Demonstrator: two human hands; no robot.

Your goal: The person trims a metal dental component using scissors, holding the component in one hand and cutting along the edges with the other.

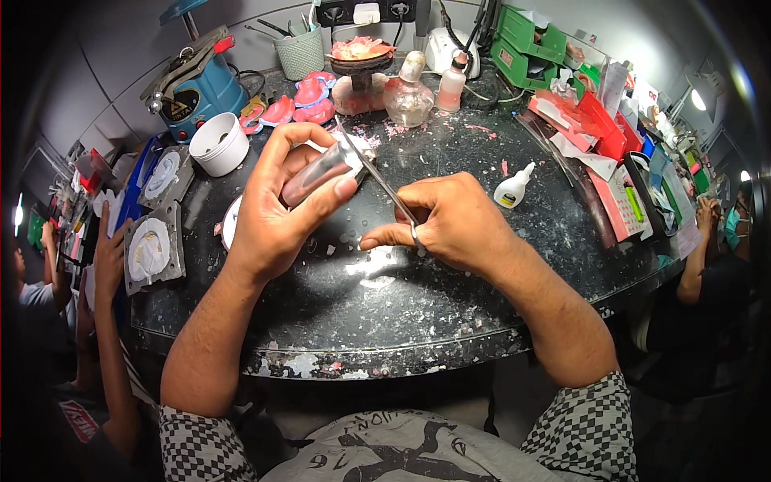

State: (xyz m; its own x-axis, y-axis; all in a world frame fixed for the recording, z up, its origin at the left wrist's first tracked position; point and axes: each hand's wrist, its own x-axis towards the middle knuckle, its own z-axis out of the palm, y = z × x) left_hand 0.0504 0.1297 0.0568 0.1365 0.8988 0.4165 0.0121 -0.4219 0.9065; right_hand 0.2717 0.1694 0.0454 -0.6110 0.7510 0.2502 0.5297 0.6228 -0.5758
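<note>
My left hand (273,197) is closed round a small shiny cylinder (315,178), tilted, with a pale upper end; it looks like a little jar or cup. My right hand (454,217) grips a thin metal hand tool (384,186), like a spatula. The tool slants up to the left, its far end at or just beside the cylinder's pale end; I cannot tell whether they touch. Under the left hand, a white round thing (232,222) shows only in part. A white squeeze bottle (514,186) with a pointed nozzle stands right of my right hand.
Two plaster-filled metal flask halves (150,247) and a white tub (219,145) stand left on the black bench (450,313). Behind are pink and blue moulds (313,95), a glass bottle (408,100) and a blue machine (199,96). Red boxes (602,120) crowd the right; people sit both sides.
</note>
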